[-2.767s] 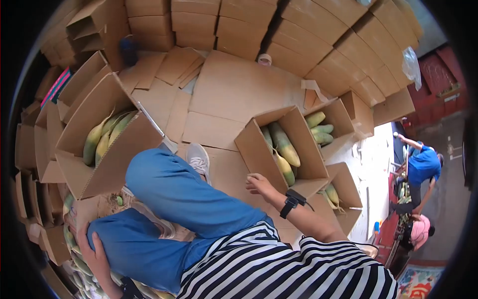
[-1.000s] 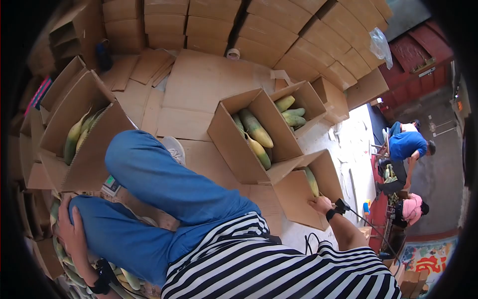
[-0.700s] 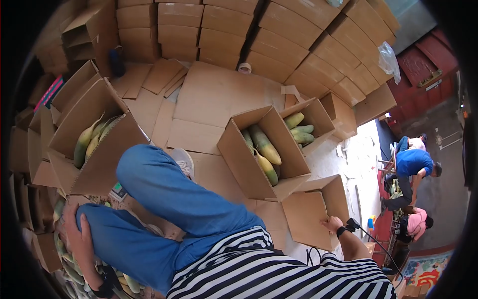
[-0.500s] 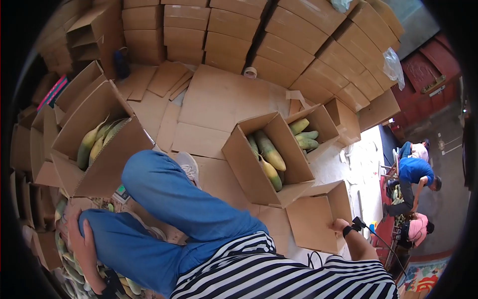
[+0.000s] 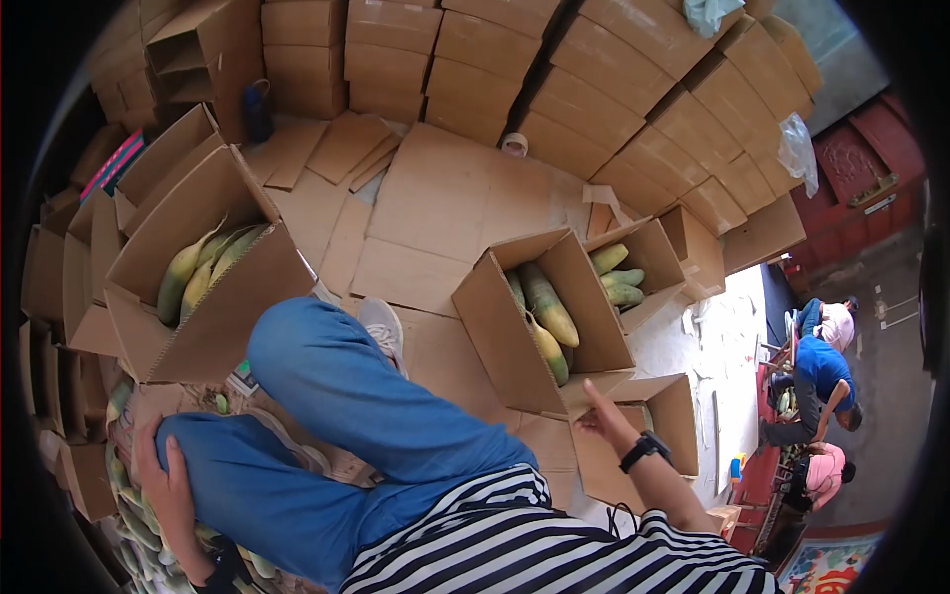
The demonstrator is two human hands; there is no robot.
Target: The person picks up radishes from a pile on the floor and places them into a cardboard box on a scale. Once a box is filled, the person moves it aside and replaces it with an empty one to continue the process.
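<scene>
My left hand point(image 5: 170, 477) rests on my left knee, thumb apart from the fingers, holding nothing. My right hand point(image 5: 606, 420), with a black band on the wrist, is stretched out with its index finger extended. It hangs over the near end of an open cardboard box point(image 5: 510, 332) and beside a second open box point(image 5: 678, 416); whether it touches either cannot be made out. Inside the first box lie several long green-and-yellow vegetables point(image 5: 547, 302), like large cucumbers. Similar ones point(image 5: 621, 277) fill the box behind it.
Another open box point(image 5: 237, 307) with such vegetables point(image 5: 181, 269) stands at the left. A heap of them point(image 5: 139, 525) lies by my left arm. Stacked cartons point(image 5: 475, 69) line the back; flat cardboard point(image 5: 426, 208) covers the floor. Several people point(image 5: 821, 371) work at the right.
My right hand has left the rim of the near right box and moved left, fingers now extended. The black object and cable near that wrist no longer show. My left hand stays on the knee.
</scene>
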